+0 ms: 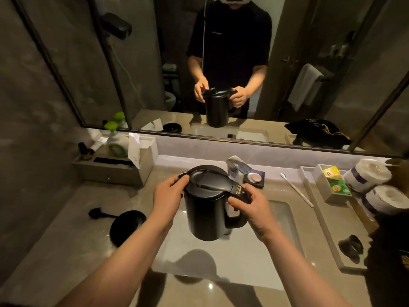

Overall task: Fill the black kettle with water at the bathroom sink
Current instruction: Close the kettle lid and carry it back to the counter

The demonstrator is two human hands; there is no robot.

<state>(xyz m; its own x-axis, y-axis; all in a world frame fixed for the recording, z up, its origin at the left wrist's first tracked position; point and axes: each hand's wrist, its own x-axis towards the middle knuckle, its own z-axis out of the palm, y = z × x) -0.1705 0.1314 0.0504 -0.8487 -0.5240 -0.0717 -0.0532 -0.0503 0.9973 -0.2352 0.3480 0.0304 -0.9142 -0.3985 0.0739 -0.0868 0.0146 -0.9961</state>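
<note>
A: Where's the black kettle [207,207] right now?

B: Centre of the frame, held in the air above the sink [285,229] basin, upright, lid [207,180] apparently down. The faucet [235,168] sits just behind it, toward the upper right of the kettle.

A: And the hands?

B: The right hand [247,204] is wrapped around the handle near its top, fingers curled closed on it, thumb close to the lid release. The left hand [170,193] is at the lid's left edge, fingers pinching the rim of the kettle there. I can't tell whether it's prying the lid or only steadying.

A: So what might go wrong from here?

B: My guess is the lid first. If it springs up while the left fingers sit on the rim, they could get knocked and the kettle would tilt. Then the spout: the kettle's mouth has to come under the faucet, which is low and close to the soap dish [254,178] at its right, so a swing could bump either.

A: Anything else nearby?

B: The kettle base [127,227] lies on the counter at lower left, with its cord. Splashing from an overfull or tilted kettle could wet it. Once full, the kettle hangs on one hand's grip
</note>
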